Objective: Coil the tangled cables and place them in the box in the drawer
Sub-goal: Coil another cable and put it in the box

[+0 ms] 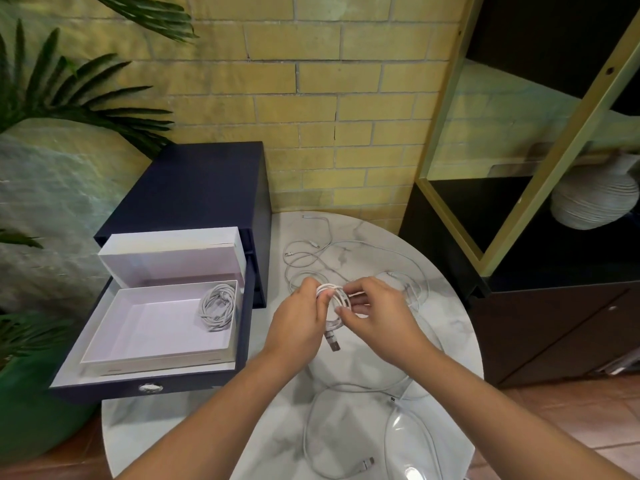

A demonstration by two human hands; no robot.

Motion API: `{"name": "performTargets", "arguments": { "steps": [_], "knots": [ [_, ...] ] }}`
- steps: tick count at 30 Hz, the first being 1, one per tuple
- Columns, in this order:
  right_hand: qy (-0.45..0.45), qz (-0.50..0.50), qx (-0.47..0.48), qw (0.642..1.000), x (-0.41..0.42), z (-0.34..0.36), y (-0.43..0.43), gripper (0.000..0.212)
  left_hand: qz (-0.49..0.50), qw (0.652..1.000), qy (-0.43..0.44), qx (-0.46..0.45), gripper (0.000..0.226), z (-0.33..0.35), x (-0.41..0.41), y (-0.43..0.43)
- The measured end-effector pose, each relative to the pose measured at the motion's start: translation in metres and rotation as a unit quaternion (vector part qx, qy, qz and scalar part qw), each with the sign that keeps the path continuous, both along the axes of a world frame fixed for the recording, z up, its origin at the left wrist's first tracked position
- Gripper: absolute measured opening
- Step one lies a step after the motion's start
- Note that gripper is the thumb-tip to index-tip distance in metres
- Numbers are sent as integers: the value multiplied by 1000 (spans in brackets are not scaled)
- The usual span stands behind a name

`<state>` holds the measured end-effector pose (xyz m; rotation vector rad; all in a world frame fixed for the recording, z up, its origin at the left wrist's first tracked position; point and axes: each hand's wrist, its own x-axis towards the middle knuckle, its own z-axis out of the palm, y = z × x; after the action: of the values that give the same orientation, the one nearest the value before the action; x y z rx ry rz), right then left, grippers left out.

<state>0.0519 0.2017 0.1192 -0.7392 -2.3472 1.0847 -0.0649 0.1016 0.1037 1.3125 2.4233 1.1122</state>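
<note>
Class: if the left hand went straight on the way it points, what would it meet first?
Beyond the coil in its grip, probably the loose cables on the table, though height unclear.

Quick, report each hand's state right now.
Left hand: closed, gripping the white cable coil.
Right hand: closed, pinching the same coil.
</note>
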Motion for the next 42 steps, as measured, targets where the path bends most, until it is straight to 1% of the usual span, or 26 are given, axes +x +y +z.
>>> {"name": "performTargets", "arguments": {
  "steps": [4, 9, 14, 18, 23, 26, 27, 29, 33, 35, 39, 41, 42],
  "knots": [
    [-3, -27, -98, 995, -5, 3, -4, 22, 9, 999, -24, 26, 29, -4, 4, 0],
    [-19, -55, -127, 990, -7, 2, -2, 12, 2, 999, -28, 43, 26, -3, 7, 2],
    [22, -54, -220, 974, -6, -4, -3, 10, -13, 998, -33, 46, 29, -2, 8, 0],
    [42, -40, -253, 966, -6, -3, -3, 9, -12, 999, -27, 45, 31, -2, 8, 0],
    [37, 3, -308, 951, -4, 3, 4, 7, -25, 999, 25, 27, 32, -2, 3, 0],
    [35, 31, -341, 939, -2, 6, 7, 8, -40, 997, 39, 61, 28, -4, 0, -1],
    [38, 38, -356, 933, -2, 6, 7, 7, -52, 994, 57, 72, 29, -4, -1, -1],
    [47, 49, -391, 918, -1, 7, 7, 9, -77, 988, 119, 60, 30, -5, -6, -1],
    [61, 59, -463, 882, -1, 7, 6, 29, -100, 972, 213, 9, 40, -6, -17, -3],
    [56, 63, -470, 879, -1, 6, 8, 31, -109, 963, 247, -11, 36, -3, -19, -3],
    [39, 64, -446, 892, -3, 9, 10, 31, -117, 947, 295, -51, 36, 3, -23, 1],
    [20, 56, -399, 915, -3, 10, 10, 28, -113, 941, 312, -62, 36, 1, -25, 2],
    [1, 50, -355, 934, -3, 11, 10, 27, -107, 939, 321, -67, 35, 0, -25, 3]
  ]
}}
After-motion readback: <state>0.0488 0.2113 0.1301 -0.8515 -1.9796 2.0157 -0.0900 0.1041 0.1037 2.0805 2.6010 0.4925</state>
